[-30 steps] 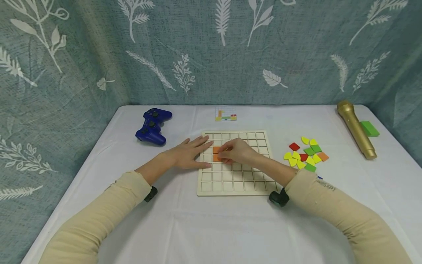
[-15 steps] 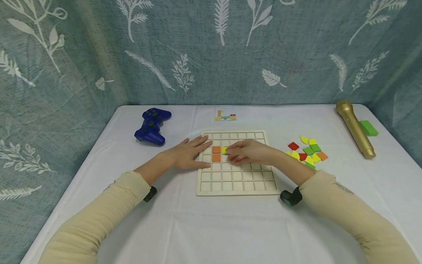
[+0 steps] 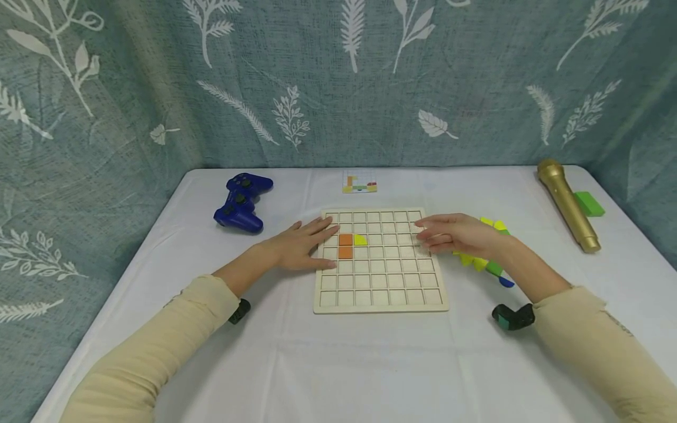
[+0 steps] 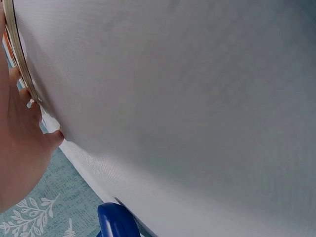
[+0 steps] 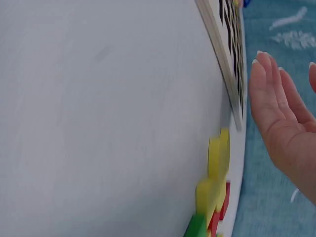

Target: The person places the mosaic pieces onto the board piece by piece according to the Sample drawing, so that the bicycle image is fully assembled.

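Note:
A pale wooden grid board (image 3: 381, 282) lies flat on the white table. Two orange squares (image 3: 345, 246) sit one above the other in its cells, with a yellow quarter-round piece (image 3: 360, 239) beside the upper one. My left hand (image 3: 296, 247) rests with spread fingers on the board's left edge; the left wrist view shows its fingers along that rim. Over the right edge of the board hangs my right hand (image 3: 460, 235), its fingers loosely extended and holding nothing. Partly hidden beneath that hand are loose yellow pieces (image 3: 479, 264), a green piece (image 3: 494, 268) and a blue piece (image 3: 506, 282).
A blue game controller (image 3: 243, 202) lies at the left. Behind the board is a small pattern card (image 3: 359, 182). At the far right a gold microphone (image 3: 568, 205) lies next to a green block (image 3: 589, 204). A patterned curtain (image 3: 338, 88) hangs along the back.
My right hand has set the yellow quarter-round piece beside the upper orange square, released it and moved right toward the loose pieces. The left hand has stayed on the board.

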The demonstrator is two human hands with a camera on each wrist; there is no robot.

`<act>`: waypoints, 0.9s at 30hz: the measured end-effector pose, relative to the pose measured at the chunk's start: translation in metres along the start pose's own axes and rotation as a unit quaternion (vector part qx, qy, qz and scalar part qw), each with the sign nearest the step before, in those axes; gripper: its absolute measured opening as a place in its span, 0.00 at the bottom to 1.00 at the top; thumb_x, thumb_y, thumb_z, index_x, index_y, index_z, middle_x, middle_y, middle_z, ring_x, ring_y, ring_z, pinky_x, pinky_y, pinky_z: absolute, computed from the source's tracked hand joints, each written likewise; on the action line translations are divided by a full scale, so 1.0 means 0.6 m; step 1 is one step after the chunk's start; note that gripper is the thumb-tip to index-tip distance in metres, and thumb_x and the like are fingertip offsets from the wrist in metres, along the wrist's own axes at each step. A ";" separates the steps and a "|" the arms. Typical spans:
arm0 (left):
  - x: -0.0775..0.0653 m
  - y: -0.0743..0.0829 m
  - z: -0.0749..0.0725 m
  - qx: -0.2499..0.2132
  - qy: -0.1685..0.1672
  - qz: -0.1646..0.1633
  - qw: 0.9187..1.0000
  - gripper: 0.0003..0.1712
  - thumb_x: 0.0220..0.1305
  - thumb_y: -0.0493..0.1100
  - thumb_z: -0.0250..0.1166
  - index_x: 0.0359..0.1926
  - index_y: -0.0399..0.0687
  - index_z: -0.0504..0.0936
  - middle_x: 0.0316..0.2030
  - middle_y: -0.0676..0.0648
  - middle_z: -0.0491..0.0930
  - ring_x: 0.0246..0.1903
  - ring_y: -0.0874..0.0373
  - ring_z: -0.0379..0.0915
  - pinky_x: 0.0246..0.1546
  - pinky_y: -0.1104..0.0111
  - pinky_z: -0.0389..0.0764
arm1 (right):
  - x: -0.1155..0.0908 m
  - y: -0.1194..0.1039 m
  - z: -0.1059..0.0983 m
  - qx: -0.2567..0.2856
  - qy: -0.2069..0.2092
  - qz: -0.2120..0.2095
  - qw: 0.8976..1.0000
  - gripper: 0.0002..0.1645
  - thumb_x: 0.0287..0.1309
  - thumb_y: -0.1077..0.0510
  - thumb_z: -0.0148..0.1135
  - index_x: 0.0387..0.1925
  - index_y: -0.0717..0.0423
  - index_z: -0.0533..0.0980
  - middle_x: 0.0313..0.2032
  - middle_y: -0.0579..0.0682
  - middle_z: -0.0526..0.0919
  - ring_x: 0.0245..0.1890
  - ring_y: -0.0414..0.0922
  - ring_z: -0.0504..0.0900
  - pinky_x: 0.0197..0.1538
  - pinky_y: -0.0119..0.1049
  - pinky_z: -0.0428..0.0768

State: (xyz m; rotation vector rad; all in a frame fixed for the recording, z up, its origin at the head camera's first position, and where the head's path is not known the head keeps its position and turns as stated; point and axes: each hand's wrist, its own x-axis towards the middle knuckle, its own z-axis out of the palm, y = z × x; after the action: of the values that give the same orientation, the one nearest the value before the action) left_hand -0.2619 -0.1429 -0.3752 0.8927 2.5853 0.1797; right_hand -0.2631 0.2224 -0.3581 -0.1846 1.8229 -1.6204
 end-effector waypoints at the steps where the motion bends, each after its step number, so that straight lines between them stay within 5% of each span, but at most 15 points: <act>1: 0.000 0.000 0.000 0.000 0.001 0.000 1.000 0.52 0.62 0.74 0.48 0.76 0.57 0.39 0.74 0.49 0.33 0.72 0.53 0.25 0.68 0.48 0.35 | -0.007 0.001 -0.007 -0.004 0.007 0.000 1.000 0.32 0.72 0.57 0.50 0.70 0.68 0.55 0.61 0.66 0.68 0.50 0.47 0.79 0.57 0.40 0.73; 15: 0.003 -0.002 0.002 0.003 -0.001 0.001 1.000 0.51 0.63 0.74 0.47 0.76 0.58 0.38 0.74 0.50 0.32 0.72 0.53 0.25 0.68 0.48 0.35 | -0.091 0.021 -0.117 -0.109 0.086 0.002 0.990 0.33 0.74 0.53 0.45 0.71 0.66 0.51 0.60 0.67 0.67 0.50 0.40 0.78 0.55 0.34 0.74; 27: -0.001 0.001 0.000 -0.002 0.003 0.007 1.000 0.52 0.63 0.74 0.48 0.76 0.56 0.39 0.74 0.48 0.32 0.72 0.52 0.26 0.68 0.48 0.34 | -0.127 0.048 -0.166 -0.207 0.132 -0.016 0.969 0.36 0.72 0.47 0.47 0.70 0.66 0.54 0.58 0.67 0.70 0.46 0.32 0.76 0.51 0.24 0.74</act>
State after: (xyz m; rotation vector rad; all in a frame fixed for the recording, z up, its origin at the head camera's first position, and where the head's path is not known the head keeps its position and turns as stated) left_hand -0.2613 -0.1426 -0.3747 0.9092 2.5835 0.1927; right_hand -0.2523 0.3508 -0.3559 -0.1901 2.3657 -1.3136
